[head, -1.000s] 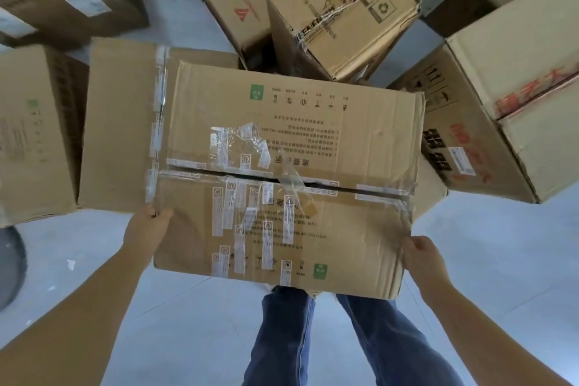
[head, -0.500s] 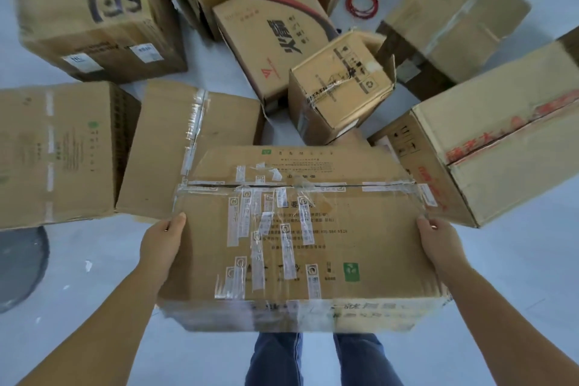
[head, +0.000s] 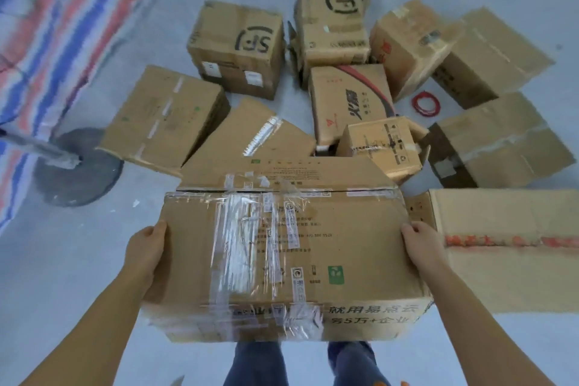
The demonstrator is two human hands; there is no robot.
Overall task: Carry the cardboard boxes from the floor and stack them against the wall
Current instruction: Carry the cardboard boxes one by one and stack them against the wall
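The taped box (head: pixel 282 247) has risen clear of the floor pile, left hand (head: pixel 145 255) and right hand (head: pixel 423 247) gripping its sides; carrying to the wall comes next.

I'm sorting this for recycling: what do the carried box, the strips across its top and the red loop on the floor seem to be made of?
Carried box: brown corrugated cardboard, matte, creased at the edges. Strips: clear plastic packing tape, glossy, wrinkled and reflecting light. Red loop: thin coiled cord or wire, perhaps rubber bands; too small to tell.
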